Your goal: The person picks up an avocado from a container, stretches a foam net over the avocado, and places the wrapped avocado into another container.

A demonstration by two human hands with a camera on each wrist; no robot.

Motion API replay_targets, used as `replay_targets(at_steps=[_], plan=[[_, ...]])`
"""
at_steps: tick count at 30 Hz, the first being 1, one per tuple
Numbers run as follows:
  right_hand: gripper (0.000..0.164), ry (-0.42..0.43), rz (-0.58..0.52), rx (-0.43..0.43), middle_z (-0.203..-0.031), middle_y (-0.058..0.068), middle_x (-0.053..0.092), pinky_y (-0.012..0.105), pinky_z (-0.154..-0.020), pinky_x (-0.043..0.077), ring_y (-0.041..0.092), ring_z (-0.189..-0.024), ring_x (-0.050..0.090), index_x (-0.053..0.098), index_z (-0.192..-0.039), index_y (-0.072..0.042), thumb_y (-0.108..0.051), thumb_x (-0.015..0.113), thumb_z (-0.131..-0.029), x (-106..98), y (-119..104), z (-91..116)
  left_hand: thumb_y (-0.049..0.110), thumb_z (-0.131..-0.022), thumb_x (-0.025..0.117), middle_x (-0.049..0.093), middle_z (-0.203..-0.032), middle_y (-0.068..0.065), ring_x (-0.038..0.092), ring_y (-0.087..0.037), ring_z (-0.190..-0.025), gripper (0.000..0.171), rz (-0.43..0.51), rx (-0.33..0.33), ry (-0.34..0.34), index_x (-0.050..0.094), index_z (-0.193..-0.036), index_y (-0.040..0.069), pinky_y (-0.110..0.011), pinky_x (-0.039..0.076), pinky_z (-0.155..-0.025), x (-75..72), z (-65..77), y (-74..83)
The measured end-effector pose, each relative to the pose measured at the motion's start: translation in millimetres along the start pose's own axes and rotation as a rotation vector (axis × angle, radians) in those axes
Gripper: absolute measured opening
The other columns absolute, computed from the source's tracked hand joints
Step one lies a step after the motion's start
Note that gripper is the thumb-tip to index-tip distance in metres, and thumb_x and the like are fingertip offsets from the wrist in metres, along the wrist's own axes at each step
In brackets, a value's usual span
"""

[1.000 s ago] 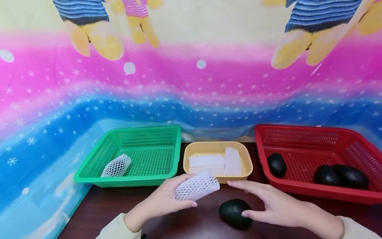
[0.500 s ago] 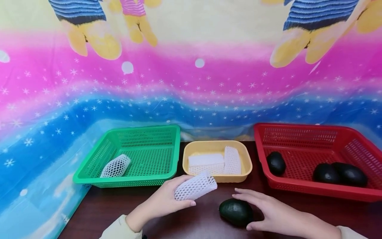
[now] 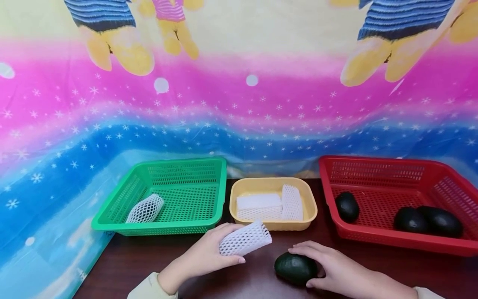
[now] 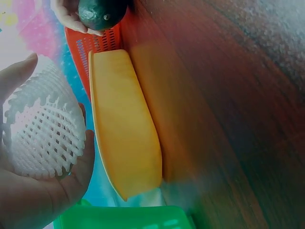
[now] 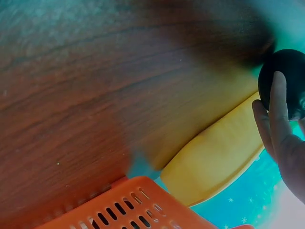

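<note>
My left hand holds a white foam net sleeve, thumb below and fingers above, its open end facing right. In the left wrist view the mesh of the sleeve bulges between thumb and fingers. A dark green avocado lies on its side to the right of the sleeve. My right hand grips its right end, fingers over the top and thumb low on the near side. The right wrist view has fingers laid along the dark avocado; the palm side is hidden.
Behind the hands stands a tan tray with foam net sleeves. At left, a green basket contains one net-wrapped piece. A red basket at right contains dark avocados. A printed cloth hangs behind the table.
My right hand first drew back to the right and nearer, its thumb leaving the avocado, then closed onto the avocado's right end. My left hand stays nearly still with the sleeve, which dips slightly.
</note>
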State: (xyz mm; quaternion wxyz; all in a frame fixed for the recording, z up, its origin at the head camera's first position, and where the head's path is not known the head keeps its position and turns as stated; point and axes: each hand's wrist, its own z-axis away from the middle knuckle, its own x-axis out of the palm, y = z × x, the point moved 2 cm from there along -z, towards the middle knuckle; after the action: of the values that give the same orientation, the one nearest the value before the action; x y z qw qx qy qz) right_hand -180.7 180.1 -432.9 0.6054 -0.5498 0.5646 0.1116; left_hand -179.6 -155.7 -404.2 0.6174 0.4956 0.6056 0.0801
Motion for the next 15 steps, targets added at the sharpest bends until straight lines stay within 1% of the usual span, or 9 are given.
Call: replay_targets(at_steps=[4,8,11,15], plan=[[0.065,0.035,0.042,-0.034,-0.133,0.004,0.058,0.021,-0.072,0.052,0.011,-0.113,0.057,0.056,-0.141,-0.016,-0.019,0.087,-0.084,1.2,-2.1,0.1,0.03,-0.082,0.087,0.063,-0.122,0.012,0.06,-0.008,-0.103,0.062,-0.007,-0.005,-0.007,0.06,-0.139,0.028,-0.032,0.051,-0.088,0.6,0.6,0.7],[0.065,0.035,0.039,-0.013,-0.131,0.0,0.057,0.02,-0.07,0.051,0.008,-0.107,0.056,0.055,-0.14,-0.019,-0.018,0.087,-0.083,1.9,-4.8,-0.4,0.03,-0.082,0.087,0.063,-0.119,0.012,0.06,-0.008,-0.101,0.062,-0.011,-0.009,-0.016,0.061,-0.138,0.028,-0.031,0.052,-0.087,2.1,0.4,0.6],[0.065,0.033,0.069,0.007,-0.13,-0.004,0.057,0.024,-0.075,0.053,0.007,-0.108,0.057,0.055,-0.139,-0.021,-0.02,0.087,-0.082,1.4,-6.5,-1.5,0.031,-0.082,0.087,0.063,-0.119,0.011,0.06,-0.007,-0.1,0.061,-0.011,-0.001,-0.023,0.061,-0.137,0.027,-0.031,0.052,-0.087,3.4,-0.2,0.3],[0.065,0.035,0.099,0.008,-0.13,-0.005,0.056,0.027,-0.079,0.055,0.008,-0.109,0.059,0.055,-0.139,-0.022,-0.02,0.087,-0.082,-1.3,-8.7,-3.7,0.03,-0.082,0.087,0.063,-0.119,0.01,0.06,-0.007,-0.101,0.06,-0.014,0.007,-0.032,0.061,-0.137,0.027,-0.03,0.052,-0.088,5.3,-0.3,-0.2]])
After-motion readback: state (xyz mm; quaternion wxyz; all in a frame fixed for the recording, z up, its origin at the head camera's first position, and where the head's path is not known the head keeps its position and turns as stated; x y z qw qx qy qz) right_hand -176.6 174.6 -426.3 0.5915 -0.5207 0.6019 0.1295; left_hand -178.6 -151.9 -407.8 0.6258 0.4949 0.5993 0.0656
